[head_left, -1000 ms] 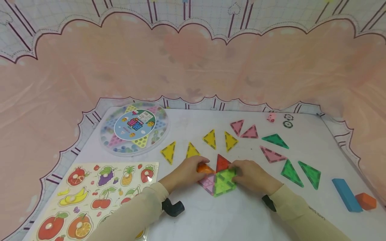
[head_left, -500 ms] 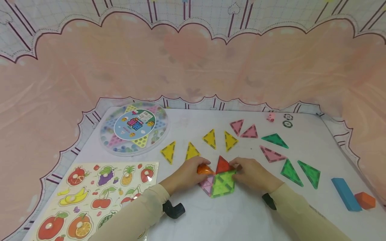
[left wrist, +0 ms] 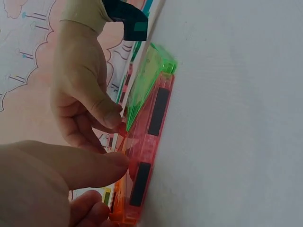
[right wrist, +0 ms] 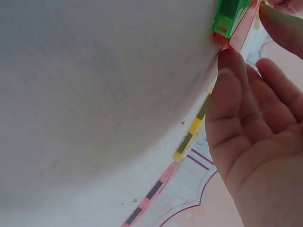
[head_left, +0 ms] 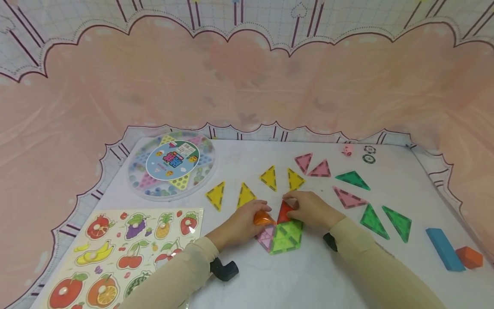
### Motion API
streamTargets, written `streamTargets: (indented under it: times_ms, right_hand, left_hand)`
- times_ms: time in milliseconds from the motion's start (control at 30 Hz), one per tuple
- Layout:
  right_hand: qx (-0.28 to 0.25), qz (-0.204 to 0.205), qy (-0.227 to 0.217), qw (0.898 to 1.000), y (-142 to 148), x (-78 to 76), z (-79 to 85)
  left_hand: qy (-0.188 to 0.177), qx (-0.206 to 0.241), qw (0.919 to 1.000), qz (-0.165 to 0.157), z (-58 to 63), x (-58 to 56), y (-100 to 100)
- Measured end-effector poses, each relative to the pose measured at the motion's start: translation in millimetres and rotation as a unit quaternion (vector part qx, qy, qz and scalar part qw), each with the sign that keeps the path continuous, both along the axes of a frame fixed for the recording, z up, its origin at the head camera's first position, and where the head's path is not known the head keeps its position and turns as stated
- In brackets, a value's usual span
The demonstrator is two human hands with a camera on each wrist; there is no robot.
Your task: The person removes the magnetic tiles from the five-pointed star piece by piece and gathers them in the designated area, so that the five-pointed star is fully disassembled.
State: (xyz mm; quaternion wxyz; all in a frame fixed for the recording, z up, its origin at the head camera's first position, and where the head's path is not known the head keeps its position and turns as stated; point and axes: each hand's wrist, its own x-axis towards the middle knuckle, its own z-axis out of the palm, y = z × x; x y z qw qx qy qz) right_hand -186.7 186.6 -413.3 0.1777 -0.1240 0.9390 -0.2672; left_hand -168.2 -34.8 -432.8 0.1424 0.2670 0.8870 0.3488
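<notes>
Magnetic triangle tiles meet at their tips between the hands in the head view. My left hand [head_left: 241, 223] grips the orange tile [head_left: 264, 218] on the left side, partly covering it. Opposite, my right hand [head_left: 311, 210] pinches the outer edge of the red tile [head_left: 283, 212]. Below these, the pink-purple tile [head_left: 266, 238] and the light green tiles [head_left: 287, 237] join edge to edge. In the left wrist view, a dark magnet strip shows along the pink tile's edge [left wrist: 159, 111]. The right wrist view has my right fingertips at a red corner [right wrist: 220, 39] beside the green edge [right wrist: 225, 19].
Several yellow tiles [head_left: 215, 195] lie behind the hands. Pink tiles [head_left: 349, 198] and dark green tiles [head_left: 397, 223] spread to the right, near a blue block [head_left: 444, 249] and an orange block [head_left: 469, 257]. A fruit board [head_left: 144, 223] and a round game box [head_left: 171, 165] occupy the left.
My right hand has moved left and away from me, from the green tile's right side onto the red tile. The left hand stays on the orange tile, nearly still.
</notes>
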Motion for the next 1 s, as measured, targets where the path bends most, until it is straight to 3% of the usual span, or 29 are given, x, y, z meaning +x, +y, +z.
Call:
streamTargets:
  times_ms: [533,700,900,1000]
  right_hand:
    - [0.007,0.001,-0.043,0.999,3.2,9.2,-2.2]
    - [-0.012,0.0,-0.034,0.999,4.1,15.4,-3.5]
    - [-0.024,-0.008,-0.018,1.0,3.8,19.9,-3.3]
    - [-0.024,-0.013,-0.016,1.0,3.8,21.9,-2.5]
  left_hand:
    - [-0.011,0.003,0.9994,-0.031,0.2,0.4,0.1]
    - [-0.013,0.004,0.9991,-0.04,0.3,2.0,1.2]
    - [0.018,-0.033,0.9986,-0.038,0.3,-0.7,1.9]
    - [0.016,-0.044,0.9982,-0.038,-0.3,-3.0,2.3]
